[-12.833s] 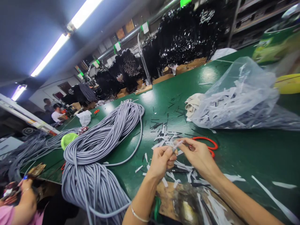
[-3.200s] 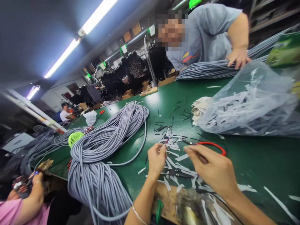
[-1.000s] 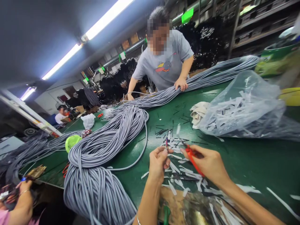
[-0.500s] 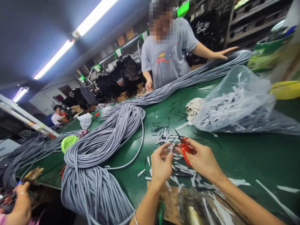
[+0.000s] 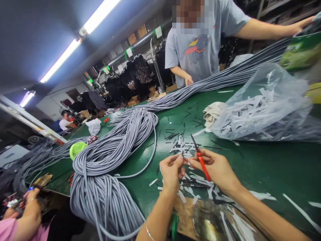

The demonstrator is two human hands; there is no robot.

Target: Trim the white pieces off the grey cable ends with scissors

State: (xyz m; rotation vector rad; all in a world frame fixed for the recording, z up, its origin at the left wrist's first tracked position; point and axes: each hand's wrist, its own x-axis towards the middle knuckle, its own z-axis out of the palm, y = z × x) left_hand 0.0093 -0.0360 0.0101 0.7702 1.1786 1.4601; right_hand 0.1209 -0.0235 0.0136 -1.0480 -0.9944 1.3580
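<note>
My left hand [image 5: 172, 171] is closed in a pinch on a small wire end, held just above the green table [image 5: 263, 164]. My right hand [image 5: 217, 167] grips red-handled scissors [image 5: 200, 159], their dark blades pointing up and away from me. The fingertips of both hands meet over a scatter of white and black cable scraps [image 5: 190, 180]. A thick bundle of grey cable [image 5: 112, 157] lies coiled to the left of my hands and hangs over the table's near edge.
A clear plastic bag of scraps [image 5: 263, 107] lies at right beside a folded cloth [image 5: 213, 112]. A person in a grey T-shirt [image 5: 200, 43] stands across the table handling more grey cable [image 5: 225, 77]. Another person's hand [image 5: 30, 201] works at lower left. A green basket [image 5: 76, 149] sits behind the coil.
The scissors, lying on the table earlier, are now in my right hand. The person opposite has laid a long cable bundle across the table and stretched an arm out to the right.
</note>
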